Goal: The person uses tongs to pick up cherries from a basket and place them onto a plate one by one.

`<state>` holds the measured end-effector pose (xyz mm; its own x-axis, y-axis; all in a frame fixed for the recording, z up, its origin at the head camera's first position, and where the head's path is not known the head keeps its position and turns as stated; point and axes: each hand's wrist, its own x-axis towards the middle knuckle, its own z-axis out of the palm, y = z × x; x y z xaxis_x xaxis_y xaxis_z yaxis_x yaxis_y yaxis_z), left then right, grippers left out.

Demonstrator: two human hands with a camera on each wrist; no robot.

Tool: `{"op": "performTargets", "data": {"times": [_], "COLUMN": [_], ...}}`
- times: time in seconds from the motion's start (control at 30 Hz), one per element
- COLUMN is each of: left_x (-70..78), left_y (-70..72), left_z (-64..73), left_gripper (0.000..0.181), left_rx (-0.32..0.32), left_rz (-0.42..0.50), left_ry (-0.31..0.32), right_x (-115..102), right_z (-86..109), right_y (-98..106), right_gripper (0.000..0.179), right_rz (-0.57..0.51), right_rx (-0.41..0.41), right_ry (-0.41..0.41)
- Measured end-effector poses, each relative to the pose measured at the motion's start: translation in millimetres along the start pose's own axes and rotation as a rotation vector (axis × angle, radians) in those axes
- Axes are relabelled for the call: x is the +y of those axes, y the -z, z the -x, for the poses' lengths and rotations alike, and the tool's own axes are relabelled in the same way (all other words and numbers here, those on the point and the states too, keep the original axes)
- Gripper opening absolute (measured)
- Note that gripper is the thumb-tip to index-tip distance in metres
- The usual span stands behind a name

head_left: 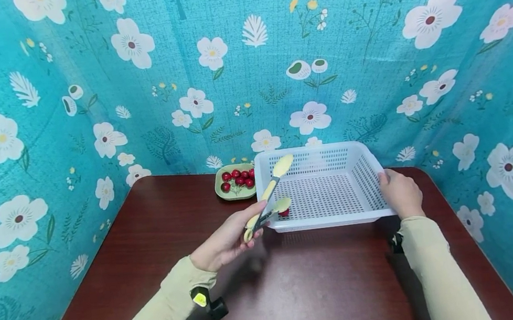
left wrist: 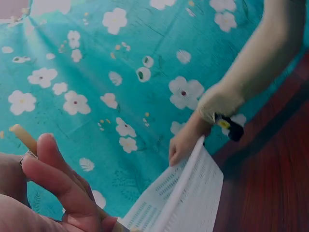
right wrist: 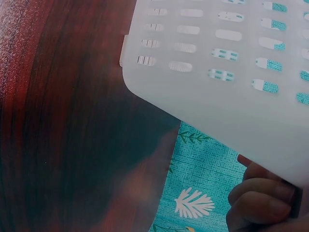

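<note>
My left hand (head_left: 227, 240) holds a pair of kitchen tongs (head_left: 267, 190) with pale yellow tips and handles, their two arms spread apart. The tongs reach over the left side of a white perforated plastic basket (head_left: 334, 219). By the lower tip, in the basket's front left corner, lies a small round red fruit (head_left: 284, 213), partly hidden by that tip. My right hand (head_left: 402, 193) grips the basket's right rim; the right wrist view has its curled fingers (right wrist: 256, 198) below the basket wall. In the left wrist view, curled fingers (left wrist: 63, 186) surround a yellow tong handle (left wrist: 23, 138).
A light green dish (head_left: 237, 198) with several small round red fruits (head_left: 240, 181) stands left of the basket, which overlaps its right edge. Everything rests on a dark reddish-brown table (head_left: 317, 279). A teal flowered curtain (head_left: 247, 76) hangs behind and along both sides.
</note>
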<state>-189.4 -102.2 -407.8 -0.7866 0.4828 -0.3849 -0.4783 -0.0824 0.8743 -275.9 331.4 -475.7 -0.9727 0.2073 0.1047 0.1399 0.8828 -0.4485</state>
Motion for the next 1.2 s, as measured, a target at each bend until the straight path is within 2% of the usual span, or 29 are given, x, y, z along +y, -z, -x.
{"op": "performTargets", "data": {"times": [0.2,0.33,0.53,0.63,1.0,1.2], "left_x": [0.5,5.3,12.5,14.8,27.1,23.1], "left_y": [9.7,17.1,21.0,21.1,14.3,10.0], "left_z": [-2.9,-1.7,1.6,-1.7,-23.4,-28.8], "left_gripper": [0.069,0.07,0.069,0.069,0.058,0.058], "left_rx": [0.029,0.025,0.008,0.002,-0.03,-0.012], "left_rz": [-0.208,-0.265,-0.344,-0.39,-0.39,-0.385], "left_ry": [-0.031,-0.032,0.012,0.029,0.092,0.095], "right_x": [-4,-6,-4,-3,-3,-3], "right_z": [-1.2,-1.9,-0.3,1.6,5.6,4.1], "right_y": [2,1,-1,-1,0,2], "right_gripper": [0.052,0.05,0.048,0.049,0.051,0.053], "right_rz": [0.021,0.033,0.049,0.052,0.042,0.041], "right_rx": [0.014,0.031,0.044,0.042,0.019,0.003], "right_ry": [0.005,0.006,0.011,0.007,-0.029,-0.035]}}
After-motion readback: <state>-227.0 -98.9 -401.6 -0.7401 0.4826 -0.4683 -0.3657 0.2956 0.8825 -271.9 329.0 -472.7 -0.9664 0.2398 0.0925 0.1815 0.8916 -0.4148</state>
